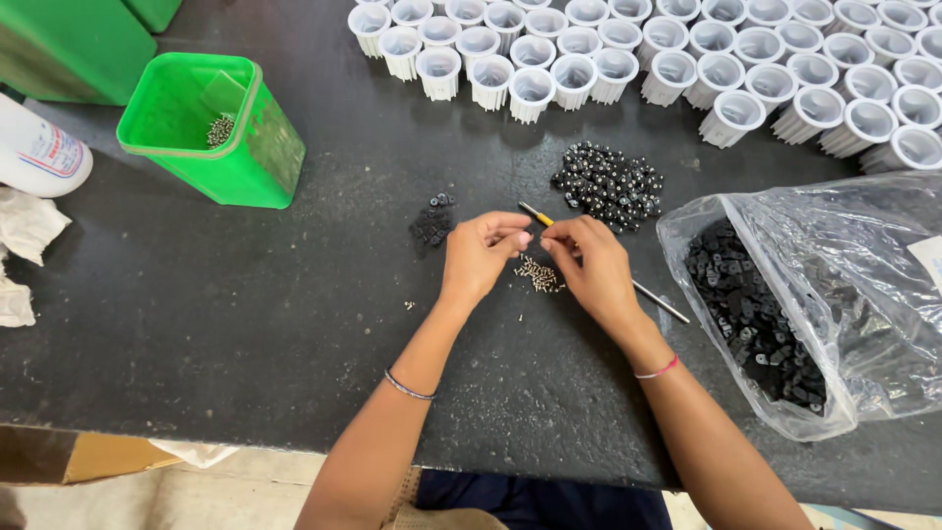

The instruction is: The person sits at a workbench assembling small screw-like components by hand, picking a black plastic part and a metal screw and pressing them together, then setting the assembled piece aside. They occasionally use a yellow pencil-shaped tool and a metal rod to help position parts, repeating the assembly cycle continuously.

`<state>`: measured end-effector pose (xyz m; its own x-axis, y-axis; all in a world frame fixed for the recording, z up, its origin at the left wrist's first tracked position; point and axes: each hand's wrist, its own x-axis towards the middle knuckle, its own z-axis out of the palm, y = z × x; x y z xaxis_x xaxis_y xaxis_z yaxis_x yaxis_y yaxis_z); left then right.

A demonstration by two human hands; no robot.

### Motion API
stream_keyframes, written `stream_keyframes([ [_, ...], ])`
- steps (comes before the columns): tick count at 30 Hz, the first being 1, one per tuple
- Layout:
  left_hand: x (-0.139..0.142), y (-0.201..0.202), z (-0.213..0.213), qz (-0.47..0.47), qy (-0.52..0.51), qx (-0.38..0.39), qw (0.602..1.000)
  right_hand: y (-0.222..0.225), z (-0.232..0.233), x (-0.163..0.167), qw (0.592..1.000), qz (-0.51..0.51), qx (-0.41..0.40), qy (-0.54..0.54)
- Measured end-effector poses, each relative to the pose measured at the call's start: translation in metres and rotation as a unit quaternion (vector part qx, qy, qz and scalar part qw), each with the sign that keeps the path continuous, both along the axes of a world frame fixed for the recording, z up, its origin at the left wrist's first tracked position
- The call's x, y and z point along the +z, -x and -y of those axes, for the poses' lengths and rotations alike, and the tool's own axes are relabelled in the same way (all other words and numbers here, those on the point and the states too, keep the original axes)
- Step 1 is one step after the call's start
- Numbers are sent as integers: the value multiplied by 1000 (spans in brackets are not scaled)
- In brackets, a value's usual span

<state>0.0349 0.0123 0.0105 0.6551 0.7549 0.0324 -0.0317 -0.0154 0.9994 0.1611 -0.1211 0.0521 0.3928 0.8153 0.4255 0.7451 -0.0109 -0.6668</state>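
Two hands meet just above the small pile of screws (539,275); the left hand (478,257) pinches something tiny, too small to tell; the right hand (592,267) grips the screwdriver (648,292), its long axis running from upper-left to lower-right, yellow end beside the left fingertips (523,237).

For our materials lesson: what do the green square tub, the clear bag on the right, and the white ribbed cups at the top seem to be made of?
Green square tub: glossy translucent plastic, light passing through its walls.
Clear bag: thin plastic film, crinkled and shiny.
White ribbed cups: probably moulded matte plastic, all identical with finned sides.
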Motion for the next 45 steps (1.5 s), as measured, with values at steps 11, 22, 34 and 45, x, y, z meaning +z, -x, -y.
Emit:
stream_keyframes([
  [11, 27, 6, 16, -54, -75, 18, 996, -2, 1, 0, 998, -48, -24, -19],
  [22, 26, 6, 14, -50, -109, -10, 993, -2, 1, 0, 988, -149, -34, -26],
  [34, 18, 2, 16, 8, -48, -39, 998, -11, 4, -13, 981, -193, -12, -17],
  [45, 20, 10, -4, 122, 118, -8, 985, -5, 0, -13, 999, 3, 37, 8],
])
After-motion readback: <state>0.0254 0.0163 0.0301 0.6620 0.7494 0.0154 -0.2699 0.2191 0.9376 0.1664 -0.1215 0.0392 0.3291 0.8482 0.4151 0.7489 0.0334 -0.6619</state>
